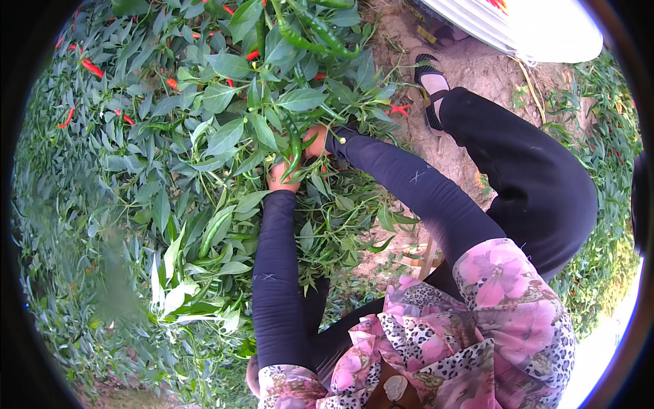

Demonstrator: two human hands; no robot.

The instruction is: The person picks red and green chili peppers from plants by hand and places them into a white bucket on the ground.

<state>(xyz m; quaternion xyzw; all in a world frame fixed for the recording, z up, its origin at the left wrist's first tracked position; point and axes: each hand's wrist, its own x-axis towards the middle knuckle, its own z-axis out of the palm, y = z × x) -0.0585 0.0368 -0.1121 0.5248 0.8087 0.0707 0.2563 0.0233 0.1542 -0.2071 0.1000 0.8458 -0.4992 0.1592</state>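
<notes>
Both of my hands reach into a leafy chili pepper plant [225, 138]. My left hand [282, 178] is among the stems, and leaves and a green chili [295, 143] hide its fingers. Just above and to the right, my right hand [316, 141] bends in towards it, fingertips covered by foliage. Whether either hand grips anything cannot be seen. Another green chili [214, 234] hangs below and left of my left hand. Red chilies [93, 67] show among the leaves at the upper left, and a red chili cluster [398, 110] is right of the plant.
A white container [531, 30] with red chilies [498, 4] in it stands at the top right. My sandalled foot [431, 92] is on the bare soil path [470, 168]. Part of a wooden stool [428, 260] shows under me. More pepper plants [608, 204] grow along the right.
</notes>
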